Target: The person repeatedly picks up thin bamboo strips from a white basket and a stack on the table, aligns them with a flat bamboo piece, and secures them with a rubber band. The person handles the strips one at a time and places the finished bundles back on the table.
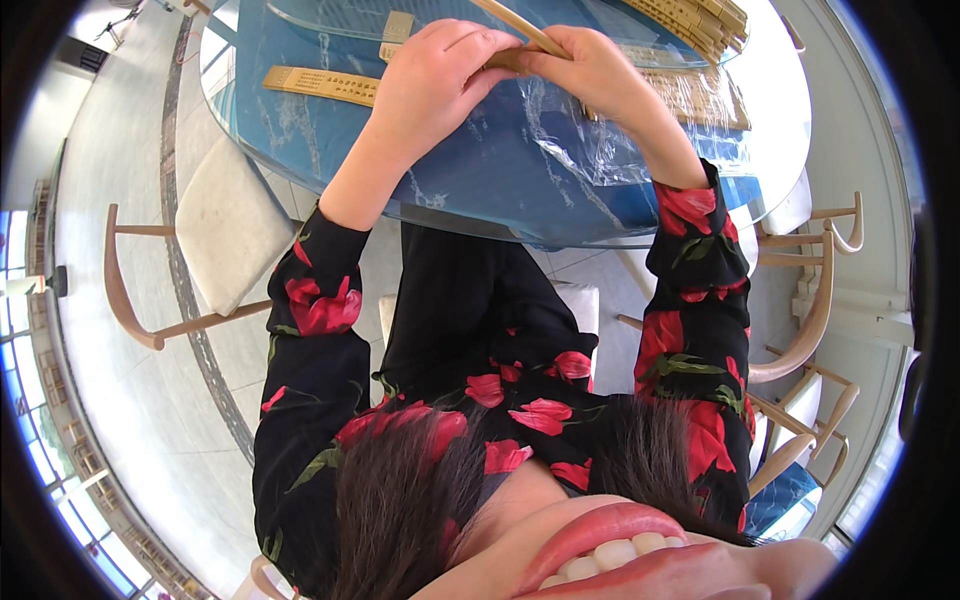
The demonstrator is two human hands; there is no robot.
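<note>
One slim tan wooden stick (pixel 522 28) slants up from the right hand (pixel 592 75), grip closed on it. Left hand (pixel 432 82) pinches a narrow brown strip (pixel 506 61) bridging both hands. All over the blue marbled bench (pixel 470 190): flat yellow bamboo slip (pixel 318 83) left, crinkled clear plastic wrap (pixel 605 160) right.
</note>
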